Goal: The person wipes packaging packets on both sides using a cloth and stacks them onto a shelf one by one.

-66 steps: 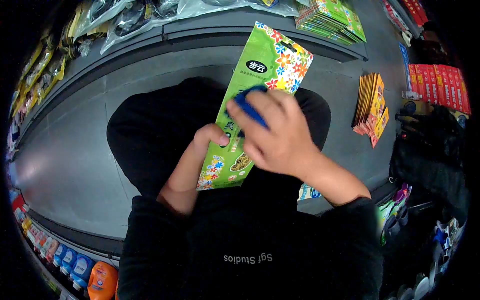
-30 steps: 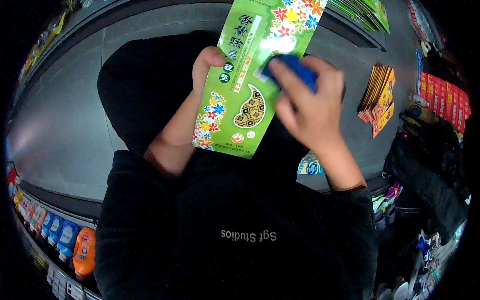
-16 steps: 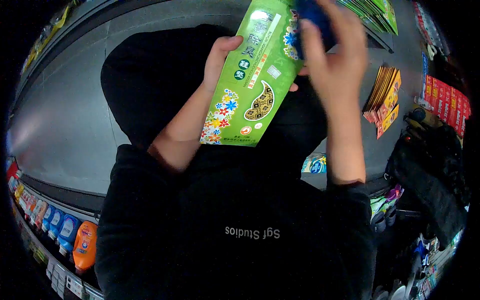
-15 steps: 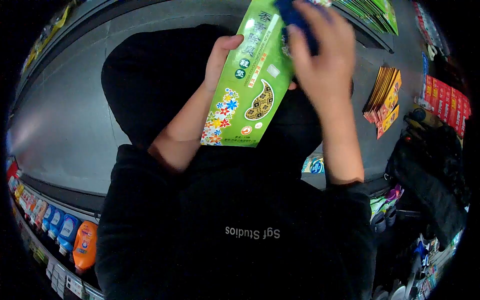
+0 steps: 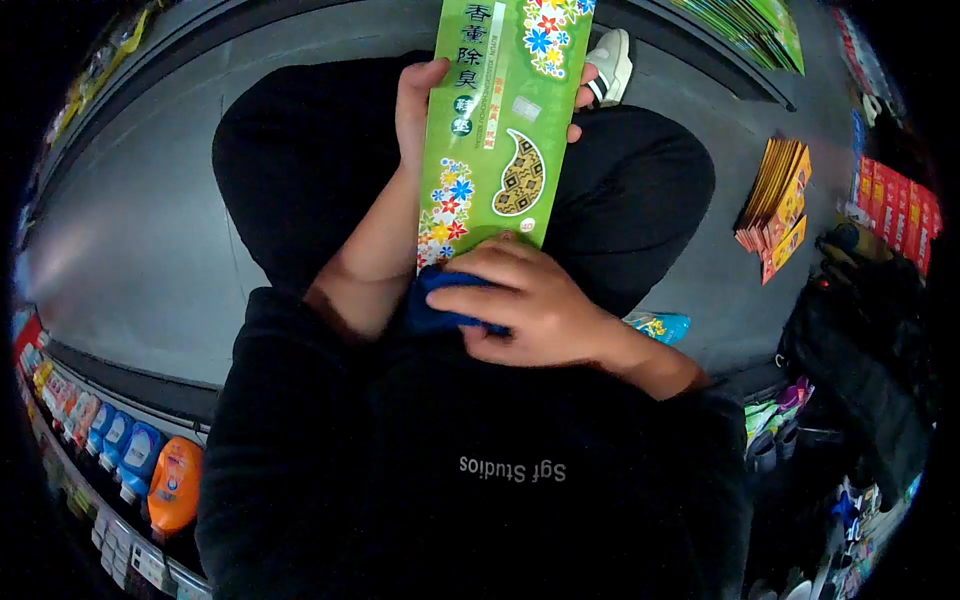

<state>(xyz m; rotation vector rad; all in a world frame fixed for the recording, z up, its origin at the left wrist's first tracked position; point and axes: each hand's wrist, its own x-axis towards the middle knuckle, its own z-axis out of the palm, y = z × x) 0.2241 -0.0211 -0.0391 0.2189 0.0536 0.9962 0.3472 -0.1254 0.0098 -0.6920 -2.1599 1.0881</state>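
A flat green package (image 5: 490, 150) with flowers and a paisley-shaped patterned window lies tilted above my lap. My left hand (image 5: 418, 110) grips it, with the thumb over its left edge and fingertips showing at its right edge. At the package's bottom end, my right hand (image 5: 525, 305) is closed on a dark blue cloth (image 5: 440, 302), which covers the bottom left corner. Part of the cloth is hidden under my fingers.
Orange-yellow packets (image 5: 775, 205) stand stacked on the grey floor (image 5: 140, 220) at the right. Green packages (image 5: 750, 30) lie at the top right, red boxes (image 5: 895, 210) beyond. Bottles, one orange (image 5: 176, 485), line the lower-left shelf. A white shoe (image 5: 612, 68) shows by my knee.
My right hand has moved down with the blue cloth from the package's upper right part to its bottom end. The package has shifted slightly left and stands straighter, still in my left hand.
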